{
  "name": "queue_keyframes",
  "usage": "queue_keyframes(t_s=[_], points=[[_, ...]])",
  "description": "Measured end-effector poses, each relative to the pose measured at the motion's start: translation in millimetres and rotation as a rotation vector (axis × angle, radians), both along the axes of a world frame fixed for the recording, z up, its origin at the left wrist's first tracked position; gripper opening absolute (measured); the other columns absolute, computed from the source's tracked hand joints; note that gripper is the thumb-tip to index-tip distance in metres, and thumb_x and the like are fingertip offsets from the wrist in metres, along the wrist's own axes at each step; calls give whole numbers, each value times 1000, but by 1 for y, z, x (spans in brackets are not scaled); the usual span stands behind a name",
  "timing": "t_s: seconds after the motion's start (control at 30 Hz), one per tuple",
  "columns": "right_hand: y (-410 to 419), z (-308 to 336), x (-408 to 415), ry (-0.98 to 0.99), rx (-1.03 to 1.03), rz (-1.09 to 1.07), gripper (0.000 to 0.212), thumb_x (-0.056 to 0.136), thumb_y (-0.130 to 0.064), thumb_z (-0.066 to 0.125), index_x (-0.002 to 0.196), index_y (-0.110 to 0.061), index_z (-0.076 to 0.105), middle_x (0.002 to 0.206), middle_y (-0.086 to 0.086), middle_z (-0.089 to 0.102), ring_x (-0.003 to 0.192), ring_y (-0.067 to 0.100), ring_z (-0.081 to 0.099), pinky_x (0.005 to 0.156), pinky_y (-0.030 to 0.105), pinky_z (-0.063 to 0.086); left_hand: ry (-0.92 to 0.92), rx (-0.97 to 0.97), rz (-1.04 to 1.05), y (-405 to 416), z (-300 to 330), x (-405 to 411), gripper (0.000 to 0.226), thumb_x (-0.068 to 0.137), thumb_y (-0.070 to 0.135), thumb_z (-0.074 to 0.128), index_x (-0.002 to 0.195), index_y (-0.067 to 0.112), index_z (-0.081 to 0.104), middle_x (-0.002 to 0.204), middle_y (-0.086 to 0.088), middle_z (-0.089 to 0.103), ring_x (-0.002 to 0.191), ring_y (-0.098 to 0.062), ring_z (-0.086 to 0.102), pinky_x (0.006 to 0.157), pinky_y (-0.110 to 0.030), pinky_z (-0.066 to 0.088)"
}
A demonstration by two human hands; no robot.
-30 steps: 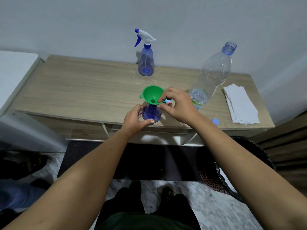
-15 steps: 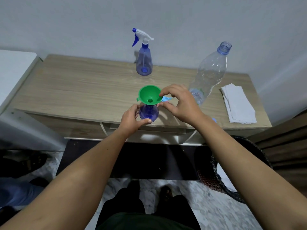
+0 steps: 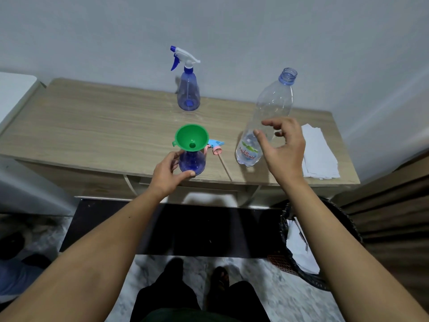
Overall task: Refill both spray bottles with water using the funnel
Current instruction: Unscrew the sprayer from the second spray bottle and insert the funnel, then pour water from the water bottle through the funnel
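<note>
A green funnel (image 3: 191,140) sits in the neck of a small blue spray bottle (image 3: 192,162) near the table's front edge. My left hand (image 3: 169,173) grips that bottle's body. Its pink and blue spray head (image 3: 215,146) lies on the table just right of the funnel. My right hand (image 3: 282,147) hovers with spread fingers beside a large uncapped clear water bottle (image 3: 269,117), not closed on it. A second blue spray bottle (image 3: 188,89) with a white and blue trigger head stands at the back by the wall.
The wooden table (image 3: 92,126) has a stack of white paper napkins (image 3: 319,154) at its right end. A dark waste basket (image 3: 308,247) with paper in it stands on the floor below right. A white surface (image 3: 14,91) adjoins the table's left side.
My right hand let go of the funnel and moved right toward the water bottle, uncovering the loose spray head. The left hand kept its grip on the small bottle.
</note>
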State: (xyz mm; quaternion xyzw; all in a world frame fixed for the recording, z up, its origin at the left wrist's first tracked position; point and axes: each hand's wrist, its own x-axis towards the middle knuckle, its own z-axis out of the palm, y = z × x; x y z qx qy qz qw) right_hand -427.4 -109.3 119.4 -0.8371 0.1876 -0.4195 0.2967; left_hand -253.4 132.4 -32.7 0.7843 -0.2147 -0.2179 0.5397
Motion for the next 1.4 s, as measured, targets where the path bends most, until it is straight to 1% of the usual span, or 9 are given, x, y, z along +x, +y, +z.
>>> queue_keyframes(t_s=[0.2,0.4,0.57,0.73,0.83,1.0,1.1,1.2,1.4], points=[[-19,-9,6,22,215,-123,68,74,-33,91,123,-9,51,127,8,53,112,20,55,89,39,52,2,13,13,-2,1,-6,77,78,13,95,145,13,56,138,-3,66,130,-16,61,118,-29,43],[-32,-31,19,106,404,-44,101,67,-40,94,143,-19,30,136,8,49,125,22,57,105,48,53,-5,37,31,-6,0,-11,77,82,9,92,148,13,52,137,-4,67,129,-16,64,117,-32,46],[-34,-41,27,117,439,10,102,76,-34,91,149,-28,21,140,8,50,131,24,57,111,48,51,1,47,35,-7,-2,-10,78,81,10,92,147,15,52,138,-3,67,130,-14,64,115,-30,47],[-32,-41,33,134,466,4,102,72,-44,92,147,-32,23,142,5,51,131,23,56,113,43,50,-6,58,32,-6,-3,-9,77,82,10,92,147,16,52,136,-2,67,126,-11,64,109,-19,47],[-30,-40,35,157,449,-22,91,72,-48,90,139,-30,31,137,-1,54,127,23,57,109,45,51,-3,57,25,-7,-3,-9,75,83,6,90,147,13,52,134,-3,67,120,1,64,99,-6,46],[-24,-34,30,145,410,-36,73,77,-48,86,127,-34,35,128,0,59,120,23,61,104,47,53,-4,30,41,-7,-5,-8,74,84,4,89,147,12,52,127,3,67,107,22,62,96,-2,45],[-17,-31,19,124,381,-61,70,80,-52,84,130,-37,38,126,-1,60,118,21,61,103,46,54,-2,8,52,-7,-7,-10,75,82,6,90,146,19,53,128,7,67,113,17,63,109,-18,49],[-9,-23,12,99,352,-92,70,81,-53,83,133,-34,41,127,3,60,118,19,61,101,48,54,-13,-14,62,-6,-9,-10,77,80,14,94,144,28,54,137,-1,68,128,-10,65,117,-36,49],[16,-11,0,147,329,0,72,83,-51,83,138,-37,38,133,4,54,102,16,70,88,46,62,-27,-11,63,-6,-6,-11,80,81,18,94,149,21,53,140,-3,66,131,-17,62,118,-41,49]])
